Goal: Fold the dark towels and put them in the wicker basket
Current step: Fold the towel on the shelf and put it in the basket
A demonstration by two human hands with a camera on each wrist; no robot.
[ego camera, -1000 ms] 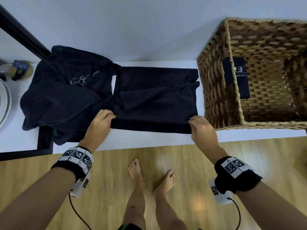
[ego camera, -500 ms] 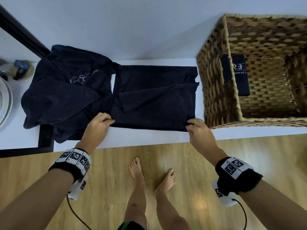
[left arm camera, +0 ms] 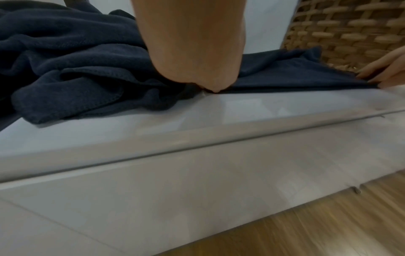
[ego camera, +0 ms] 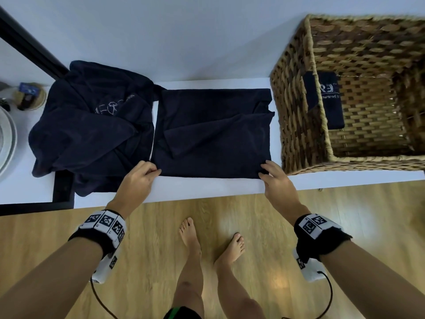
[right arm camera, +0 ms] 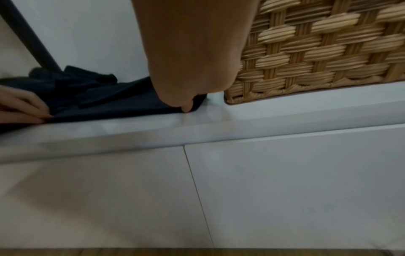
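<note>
At the head view's centre, the left hand (ego camera: 138, 178) and right hand (ego camera: 274, 180) each pinch a near corner of the flat dark towel (ego camera: 211, 132) on the white desk (ego camera: 207, 187), left of the wicker basket (ego camera: 299, 111).

Wicker basket (ego camera: 299, 125) cut off at right edge; folded towel (ego camera: 331, 107) inside partly hidden by its rim; plates (ego camera: 7, 139) cropped at left.
</note>
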